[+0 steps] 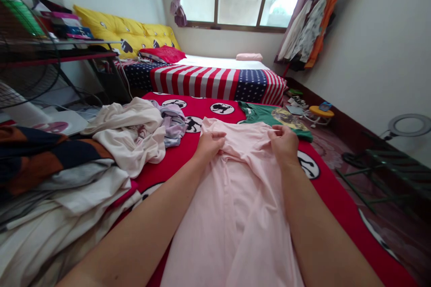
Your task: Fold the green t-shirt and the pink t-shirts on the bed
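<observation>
A pale pink garment (pixel 249 215) lies lengthwise before me, its far end on the red printed cover and its near end running out of the bottom of the view. My left hand (pixel 211 143) is closed on its far left part, fingers together over the cloth. At the far right corner, my right hand (pixel 284 141) pinches the edge between thumb and fingers. Creases cross the fabric between both hands. Just beyond lies a green T-shirt (pixel 259 114) with a printed front, partly behind the pink garment and my right hand.
Rumpled clothes, among them a cream garment (pixel 134 130), are heaped on the left of the red cover (pixel 182 152). A fan (pixel 27 54) stands at far left. Beyond is a bed (pixel 202 80) with striped bedding. On the right are a dark green rack (pixel 387 166) and a yellow stool (pixel 321 111).
</observation>
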The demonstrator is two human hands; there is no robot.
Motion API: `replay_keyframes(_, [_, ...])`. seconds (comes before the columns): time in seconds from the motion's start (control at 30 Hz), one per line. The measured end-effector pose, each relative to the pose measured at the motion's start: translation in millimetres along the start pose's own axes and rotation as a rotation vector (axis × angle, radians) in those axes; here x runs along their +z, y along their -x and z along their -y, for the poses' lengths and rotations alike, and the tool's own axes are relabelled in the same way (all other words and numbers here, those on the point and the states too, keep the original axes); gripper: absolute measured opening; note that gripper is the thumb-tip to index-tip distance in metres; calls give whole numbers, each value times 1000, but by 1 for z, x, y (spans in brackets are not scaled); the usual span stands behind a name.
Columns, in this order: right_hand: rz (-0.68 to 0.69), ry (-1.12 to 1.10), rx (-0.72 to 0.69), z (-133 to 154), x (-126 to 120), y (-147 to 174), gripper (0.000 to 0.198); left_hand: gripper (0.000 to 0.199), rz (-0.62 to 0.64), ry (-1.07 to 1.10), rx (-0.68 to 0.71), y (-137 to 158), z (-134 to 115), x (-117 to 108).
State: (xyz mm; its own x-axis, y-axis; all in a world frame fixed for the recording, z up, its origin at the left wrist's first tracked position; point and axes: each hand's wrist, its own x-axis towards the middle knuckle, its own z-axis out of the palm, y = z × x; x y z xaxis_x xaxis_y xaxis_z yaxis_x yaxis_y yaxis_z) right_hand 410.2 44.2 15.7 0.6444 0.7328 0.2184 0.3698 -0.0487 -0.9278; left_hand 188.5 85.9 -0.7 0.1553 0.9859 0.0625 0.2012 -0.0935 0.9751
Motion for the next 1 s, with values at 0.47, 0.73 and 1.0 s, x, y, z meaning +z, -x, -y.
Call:
replay_keyframes(0.47, [-146, -146, 104, -21, -9, -16, 50, 23, -31, -582, 193, 21, -17, -1])
replay_keyframes(0.73, [-84, 332, 85, -33, -28, -18, 19, 31, -156, -818, 573, 25, -20, -1])
replay_keyframes(1.0, [33, 683, 51, -14, -29, -6, 18, 45, 207, -827, 541, 18, -3, 10])
